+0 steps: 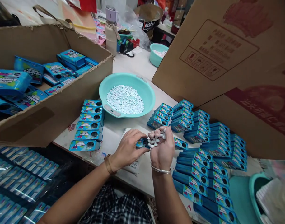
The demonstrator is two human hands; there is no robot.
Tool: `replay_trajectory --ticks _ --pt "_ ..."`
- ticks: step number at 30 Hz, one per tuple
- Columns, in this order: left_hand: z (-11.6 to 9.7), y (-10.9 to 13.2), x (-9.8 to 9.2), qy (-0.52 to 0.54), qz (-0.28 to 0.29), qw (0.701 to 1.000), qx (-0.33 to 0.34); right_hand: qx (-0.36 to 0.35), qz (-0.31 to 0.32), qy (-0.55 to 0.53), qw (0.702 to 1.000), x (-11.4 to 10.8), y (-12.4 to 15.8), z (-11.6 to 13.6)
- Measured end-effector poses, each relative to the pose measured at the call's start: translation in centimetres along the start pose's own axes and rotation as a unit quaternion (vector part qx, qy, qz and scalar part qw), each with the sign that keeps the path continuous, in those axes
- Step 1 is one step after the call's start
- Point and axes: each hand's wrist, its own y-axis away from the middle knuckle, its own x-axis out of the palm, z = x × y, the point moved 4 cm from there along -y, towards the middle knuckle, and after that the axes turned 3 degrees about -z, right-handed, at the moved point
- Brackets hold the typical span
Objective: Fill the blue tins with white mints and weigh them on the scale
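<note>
Between the thumb and fingers of my left hand (pixel 128 148) is a small blue candy box (pixel 141 143), its dark round opening turned toward my right hand. My right hand (pixel 163 149) is cupped palm up, with several small white candies (pixel 154 142) lying in the palm and along the fingers right at that opening. Below my hands a flat white device (pixel 133 166) lies on the table, partly covered by my left hand and forearm. Beyond them sits a turquoise basin (pixel 148 93) holding a heap of pale candies (pixel 125 99).
A column of blue boxes (pixel 87 125) stands left of the basin; rows of more boxes (pixel 198 168) fill the right. An open carton (pixel 72 102) with blue boxes is at left, a tall carton (pixel 226 62) at right. A bottle (pixel 111 37) stands behind.
</note>
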Motion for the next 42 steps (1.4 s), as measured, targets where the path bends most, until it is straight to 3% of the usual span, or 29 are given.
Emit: replay_trajectory --ticks 5,11,14,18,21,25,30,42 --pt "0.0 0.0 0.1 0.01 -0.001 1.0 0.001 0.016 0.003 -0.011 1.0 0.1 -0.2 -0.3" --pt "0.3 0.2 0.0 0.04 0.0 0.999 0.008 0.114 0.027 -0.128 0.985 -1.0 -1.3 1.1" --pt "-0.3 0.8 -2.6 0.057 -0.041 0.997 0.017 0.14 0.047 -0.17 0.974 -2.7 -1.3 3.0" --pt "-0.6 2.6 -8.0 0.078 -0.19 0.978 -0.03 0.125 0.052 -0.185 0.973 -6.2 -0.9 5.6" --pt "0.1 4.2 -9.9 0.104 -0.249 0.961 -0.065 0.124 0.047 -0.195 0.972 -8.5 -0.4 6.3" --pt "1.1 5.4 -9.8 0.055 -0.233 0.966 -0.094 0.136 0.043 -0.214 0.966 -9.9 0.1 6.3" --pt "0.7 5.7 -8.8 -0.048 -0.181 0.979 -0.076 0.14 0.033 -0.233 0.962 -9.7 0.6 6.5" --pt "-1.3 3.4 -5.1 -0.136 -0.049 0.99 0.009 0.172 0.049 -0.256 0.95 -6.1 1.1 4.7"
